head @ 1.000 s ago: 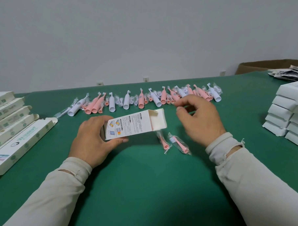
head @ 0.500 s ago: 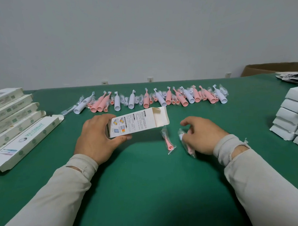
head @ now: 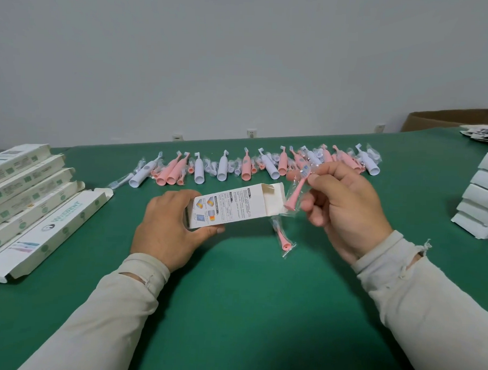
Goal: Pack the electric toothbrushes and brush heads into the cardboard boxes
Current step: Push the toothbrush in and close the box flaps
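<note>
One open white box [head: 237, 205] is gripped by the left hand [head: 169, 229]; five more boxes [head: 27, 197] lie at nine o'clock, one reading "WISDENT". The right hand [head: 345, 209], empty and lower half a second ago, now pinches one bagged pink brush head [head: 295, 191] at the box mouth; another brush head [head: 282, 237] lies just below.

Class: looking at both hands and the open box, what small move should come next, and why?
Probably slide the bagged pink brush head, pinched by the right hand, base first into the box. The left hand holds the box with its open end facing that brush head, whose base sits at the opening.
</note>
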